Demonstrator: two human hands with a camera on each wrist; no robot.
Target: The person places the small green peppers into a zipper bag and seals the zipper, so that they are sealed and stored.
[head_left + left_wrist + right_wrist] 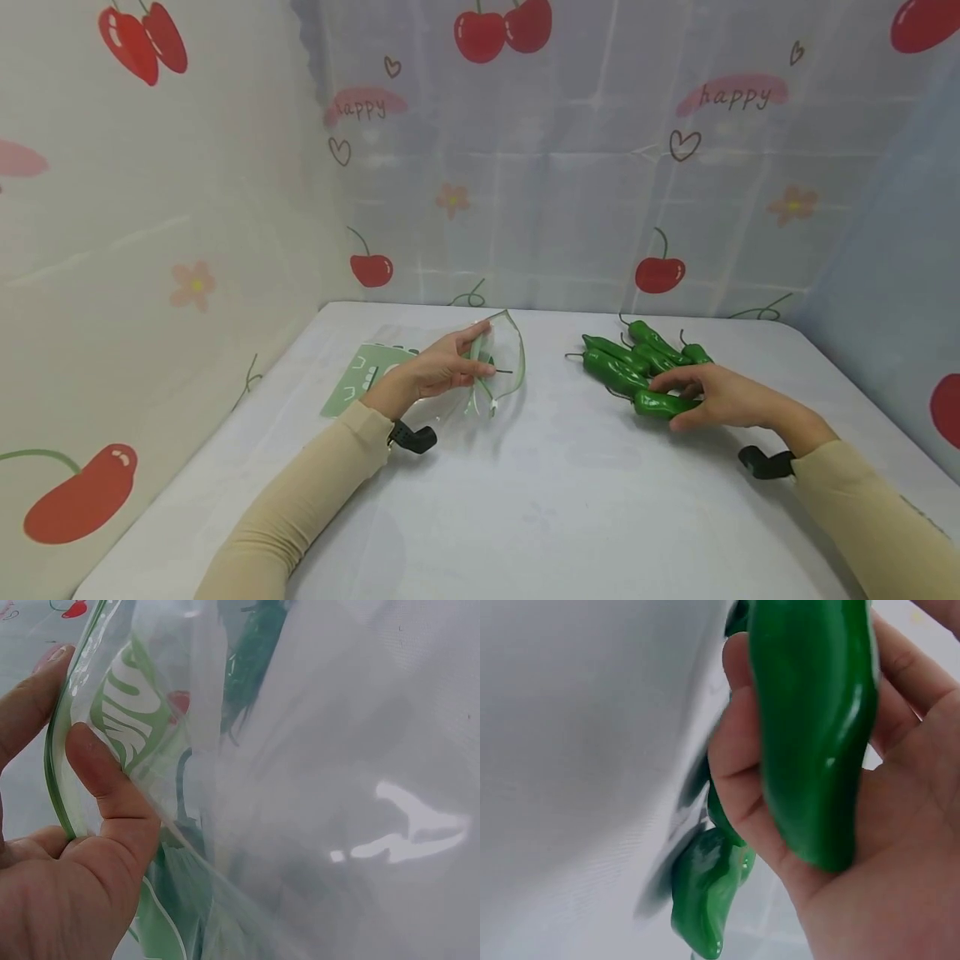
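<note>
My left hand (442, 367) grips a clear zip bag (513, 350) by its green-edged mouth, which gapes to the right. Through the film in the left wrist view, dark green peppers (255, 660) show blurred, and a thin stem pokes up near the opening. On the right, my right hand (720, 398) holds a glossy green pepper (660, 405) at the front of a pile. In the right wrist view that held pepper (810, 735) lies along the palm, with fingers bent behind it.
Several more green peppers (615, 367) lie heaped beyond the right hand, stems pointing various ways. The bag's green printed part (352, 387) stretches left across the white table (525, 517). Patterned curtains (570, 208) stand around the back and sides.
</note>
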